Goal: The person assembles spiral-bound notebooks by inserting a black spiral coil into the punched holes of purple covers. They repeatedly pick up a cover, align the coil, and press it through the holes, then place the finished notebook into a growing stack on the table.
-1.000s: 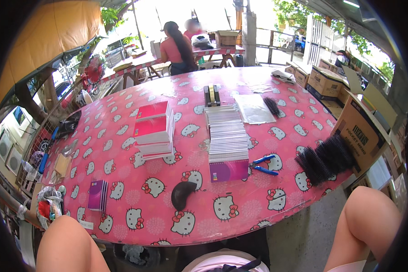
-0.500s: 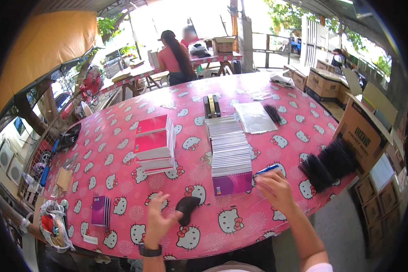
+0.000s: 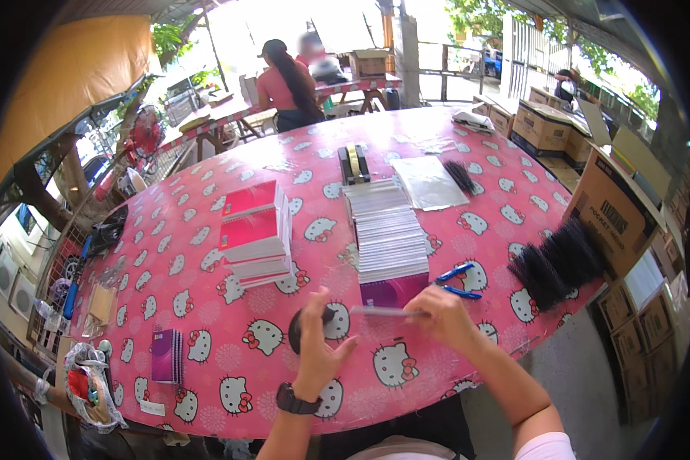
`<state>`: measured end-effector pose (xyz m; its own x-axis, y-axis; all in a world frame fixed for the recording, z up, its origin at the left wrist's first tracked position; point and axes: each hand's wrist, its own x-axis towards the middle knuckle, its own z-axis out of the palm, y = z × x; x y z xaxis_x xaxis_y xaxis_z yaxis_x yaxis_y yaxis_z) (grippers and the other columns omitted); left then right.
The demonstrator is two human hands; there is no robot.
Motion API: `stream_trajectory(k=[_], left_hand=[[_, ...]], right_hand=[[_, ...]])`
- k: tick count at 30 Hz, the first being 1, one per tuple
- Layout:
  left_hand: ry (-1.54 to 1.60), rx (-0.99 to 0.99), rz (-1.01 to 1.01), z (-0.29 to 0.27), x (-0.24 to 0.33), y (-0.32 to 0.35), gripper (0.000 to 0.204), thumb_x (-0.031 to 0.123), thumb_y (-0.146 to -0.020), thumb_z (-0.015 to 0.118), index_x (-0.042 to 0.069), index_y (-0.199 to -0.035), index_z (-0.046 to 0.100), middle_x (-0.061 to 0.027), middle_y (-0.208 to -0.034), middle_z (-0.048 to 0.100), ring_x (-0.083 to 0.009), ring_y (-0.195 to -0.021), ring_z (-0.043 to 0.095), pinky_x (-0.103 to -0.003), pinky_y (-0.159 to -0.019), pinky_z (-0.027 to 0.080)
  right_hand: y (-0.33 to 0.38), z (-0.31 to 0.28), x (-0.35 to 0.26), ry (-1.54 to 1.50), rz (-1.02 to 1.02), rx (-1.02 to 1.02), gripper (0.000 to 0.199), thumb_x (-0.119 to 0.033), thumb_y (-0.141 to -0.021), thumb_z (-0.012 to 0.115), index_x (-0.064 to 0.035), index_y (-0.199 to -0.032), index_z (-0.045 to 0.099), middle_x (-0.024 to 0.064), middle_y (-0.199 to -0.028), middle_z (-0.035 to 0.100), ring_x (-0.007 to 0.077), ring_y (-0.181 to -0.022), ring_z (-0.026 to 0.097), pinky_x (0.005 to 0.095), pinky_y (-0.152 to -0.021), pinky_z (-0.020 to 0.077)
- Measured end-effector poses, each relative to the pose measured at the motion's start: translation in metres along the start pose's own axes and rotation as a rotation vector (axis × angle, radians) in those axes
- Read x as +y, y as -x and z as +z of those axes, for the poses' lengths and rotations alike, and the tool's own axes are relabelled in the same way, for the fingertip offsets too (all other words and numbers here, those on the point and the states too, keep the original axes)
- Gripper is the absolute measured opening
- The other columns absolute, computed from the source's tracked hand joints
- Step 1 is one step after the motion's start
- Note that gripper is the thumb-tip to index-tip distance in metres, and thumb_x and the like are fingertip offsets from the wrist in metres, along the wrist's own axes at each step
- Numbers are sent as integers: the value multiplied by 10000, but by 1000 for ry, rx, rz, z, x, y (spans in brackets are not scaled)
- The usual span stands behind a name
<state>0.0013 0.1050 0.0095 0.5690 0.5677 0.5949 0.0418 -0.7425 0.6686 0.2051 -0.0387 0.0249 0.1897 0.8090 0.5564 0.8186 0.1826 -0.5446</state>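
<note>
In my right hand [image 3: 445,316] is a thin notebook [image 3: 379,311], pinched at its right end and seen nearly edge-on. It is in front of a long row of notebooks [image 3: 391,238], whose nearest one shows a purple cover. My left hand [image 3: 320,341], wearing a black watch, is open with its fingers spread and holds nothing. A small black object [image 3: 295,330], partly hidden by that hand, lies on the table; its kind is unclear. Blue-handled pliers [image 3: 460,293] lie just beyond my right hand.
Red-covered notebooks [image 3: 253,230] are stacked left of the row; spiral-bound purple ones [image 3: 165,356] lie farther left. Black binding coils [image 3: 556,264] and a cardboard box [image 3: 613,218] stand right. A tape dispenser [image 3: 353,165] and clear plastic sleeves [image 3: 429,184] lie beyond. Two people are at a far table.
My right hand has let go of the blue pliers, now on the table, and taken up a thin notebook. My left hand has moved right, in front of the black object.
</note>
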Motion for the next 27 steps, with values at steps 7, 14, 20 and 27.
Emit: stream_trajectory(k=[7,14,20,27], left_hand=[[417,-178,-265,27,-4,62,331,55,-879,626,9,-1182,501,-105,-1026,606,-164,-942,575,-277,-818,452],[-460,-52,195,41,60,49,505,27,-775,619,67,-1271,540,-72,-1148,632,-250,-1036,601,-421,-992,353],[-305,-212,299,41,48,42,380,10,-747,603,144,-1091,694,17,-992,661,-145,-874,593,-325,-803,368],[-299,-207,272,32,44,41,377,-5,-743,608,148,-1074,708,1,-951,667,-168,-836,604,-320,-771,378]], right_hand=[[59,38,-40,-739,620,227,104,-113,-872,672,-35,-918,621,17,-795,610,77,-794,568,238,-684,471],[56,51,-36,-854,693,265,191,-188,-880,670,-33,-981,622,39,-871,632,91,-789,574,263,-695,472],[71,-59,83,283,339,549,118,-130,-775,697,-41,-844,662,100,-815,647,280,-784,614,390,-727,485],[119,-128,168,1029,540,174,228,-201,-741,738,-76,-897,629,64,-929,557,262,-967,530,379,-817,455]])
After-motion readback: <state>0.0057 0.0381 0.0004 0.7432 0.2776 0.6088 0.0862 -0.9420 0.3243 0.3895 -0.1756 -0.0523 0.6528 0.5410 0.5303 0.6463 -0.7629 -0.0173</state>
